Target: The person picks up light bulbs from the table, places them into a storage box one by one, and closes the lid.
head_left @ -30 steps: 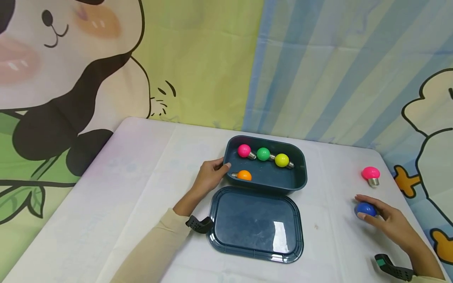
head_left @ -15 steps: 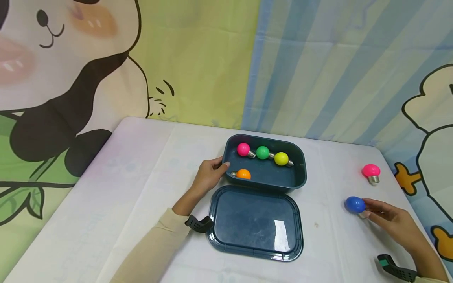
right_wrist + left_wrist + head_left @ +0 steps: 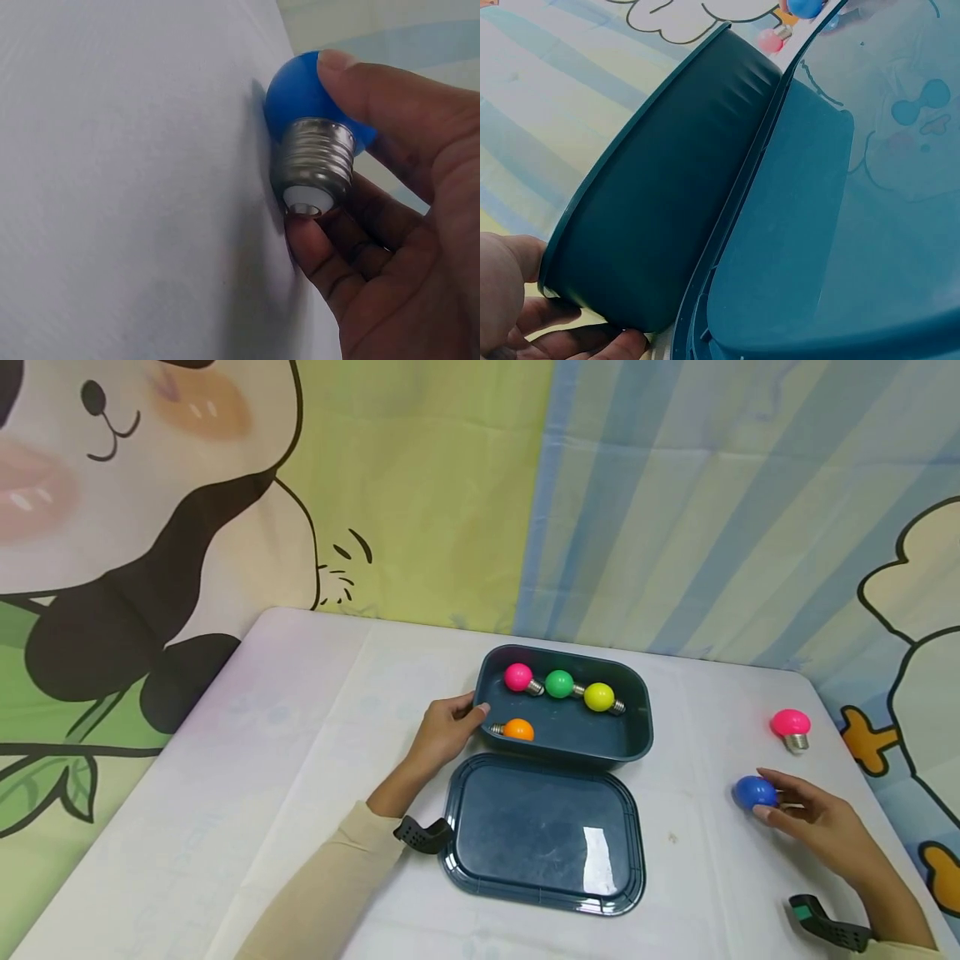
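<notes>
My left hand [image 3: 441, 732] grips the left end of a dark teal plastic box [image 3: 573, 739], thumb over its rim and fingers outside, as the left wrist view shows too. Inside the box lie a pink bulb [image 3: 517, 677], a green bulb [image 3: 558, 683], a yellow bulb [image 3: 598, 697] and an orange bulb [image 3: 518, 730]. On the right side of the table, my right hand [image 3: 821, 822] holds a blue light bulb [image 3: 754, 792] between thumb and fingers. In the right wrist view the thumb presses the blue globe, and the metal screw base [image 3: 316, 154] faces the camera.
A flat lid [image 3: 543, 835] in the same dark teal lies on the white table [image 3: 315, 693] just in front of the box. Another pink bulb [image 3: 790, 722] rests beyond my right hand. A printed curtain [image 3: 637, 510] hangs along the table's back edge.
My right hand has shifted the blue bulb a little to the left and changed its hold, so more of the globe shows. My left hand has stayed on the box.
</notes>
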The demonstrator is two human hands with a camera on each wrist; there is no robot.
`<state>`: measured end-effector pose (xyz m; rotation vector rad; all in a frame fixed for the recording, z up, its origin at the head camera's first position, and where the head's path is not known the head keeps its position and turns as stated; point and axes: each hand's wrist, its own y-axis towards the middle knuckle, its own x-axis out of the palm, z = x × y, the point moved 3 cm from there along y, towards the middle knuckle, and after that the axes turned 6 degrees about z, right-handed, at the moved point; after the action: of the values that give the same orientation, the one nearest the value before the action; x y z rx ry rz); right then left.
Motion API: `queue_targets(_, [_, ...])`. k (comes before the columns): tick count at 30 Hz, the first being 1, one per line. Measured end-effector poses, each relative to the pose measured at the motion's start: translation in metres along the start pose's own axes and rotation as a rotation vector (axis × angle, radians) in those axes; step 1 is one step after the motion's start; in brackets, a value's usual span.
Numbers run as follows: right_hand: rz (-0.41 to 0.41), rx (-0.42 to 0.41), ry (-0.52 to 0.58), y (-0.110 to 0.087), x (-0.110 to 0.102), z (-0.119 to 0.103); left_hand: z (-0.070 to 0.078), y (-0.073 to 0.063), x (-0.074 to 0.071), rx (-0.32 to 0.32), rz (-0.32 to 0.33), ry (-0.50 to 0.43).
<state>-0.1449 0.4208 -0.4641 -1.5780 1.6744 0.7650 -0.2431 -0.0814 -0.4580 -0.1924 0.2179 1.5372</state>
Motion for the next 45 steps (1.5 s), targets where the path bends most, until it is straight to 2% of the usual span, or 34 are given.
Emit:
queue_targets(8, [-0.005,0.043,-0.014,-0.001,0.000,-0.002,0.000,0.000,0.000,0.005,0.002,-0.002])
queue_targets(26, [-0.006,0.036,-0.016,0.000,0.000,-0.014,0.000,-0.001,0.000,0.006,-0.001,-0.013])
queue_targets(37, [0.034,-0.054,0.019,0.007,-0.004,-0.036,0.001,-0.001,0.001,-0.006,0.005,-0.015])
queue_targets(45, [0.034,-0.065,0.024,0.010,-0.008,-0.046,0.001,0.000,0.000,0.001,0.004,-0.009])
